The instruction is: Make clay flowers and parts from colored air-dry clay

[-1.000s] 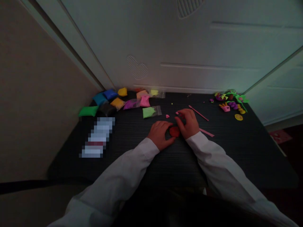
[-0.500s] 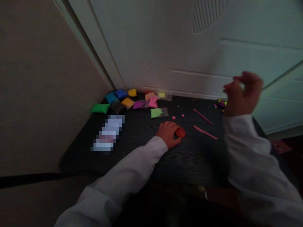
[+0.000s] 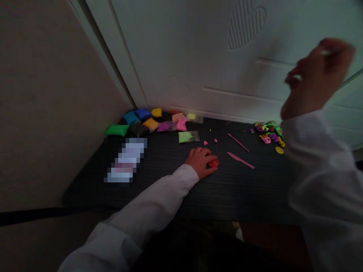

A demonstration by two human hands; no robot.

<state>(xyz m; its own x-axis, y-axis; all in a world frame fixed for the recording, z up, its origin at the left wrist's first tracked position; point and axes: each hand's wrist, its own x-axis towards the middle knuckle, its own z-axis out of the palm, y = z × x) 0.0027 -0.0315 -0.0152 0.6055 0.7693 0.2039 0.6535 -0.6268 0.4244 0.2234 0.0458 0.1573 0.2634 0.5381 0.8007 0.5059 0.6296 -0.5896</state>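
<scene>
On the dark table my left hand point(image 3: 200, 161) is curled around a lump of red clay point(image 3: 213, 162), pressing it against the tabletop. My right hand point(image 3: 320, 77) is raised high on the right, in front of the white panel and well above the table. Its fingers are bent in toward the thumb, blurred by motion, and whatever they hold, if anything, cannot be made out. Two small pink bits point(image 3: 205, 143) lie just beyond my left hand. To its right are a pink clay knife point(image 3: 241, 160) and a thin pink stick tool point(image 3: 238, 142).
Colored clay packets, among them a green one point(image 3: 117, 130) and a light green one point(image 3: 185, 136), line the back left. A pixelated rectangle point(image 3: 126, 160) lies at left. Several small colorful clay pieces point(image 3: 266, 139) sit at back right. A white panel point(image 3: 215, 68) rises behind the table.
My right hand has moved up and to the right, uncovering more of the colorful clay pieces. My left hand stays on the red clay. The view has shifted slightly.
</scene>
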